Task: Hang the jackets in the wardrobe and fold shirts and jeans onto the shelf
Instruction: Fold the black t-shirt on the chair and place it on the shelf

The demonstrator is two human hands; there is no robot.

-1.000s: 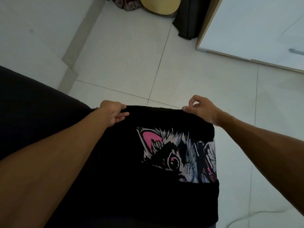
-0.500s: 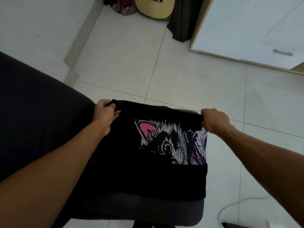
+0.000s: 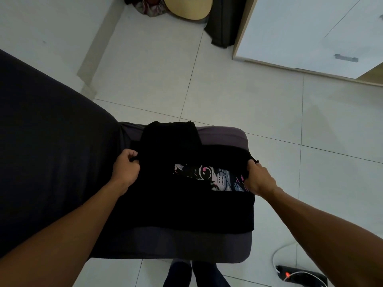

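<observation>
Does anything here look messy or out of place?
Mostly tidy. The black shirt lies half-folded on the dark seat, each hand gripping an edge. The one oddity is a power strip with a white cable lying loose on the floor near the person's feet, a possible trip hazard.

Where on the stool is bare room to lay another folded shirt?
Only narrow strips: the far right corner of the stool beyond the black shirt, and the near edge below it. The middle is crowded: left hand and right hand grip the shirt.
</observation>
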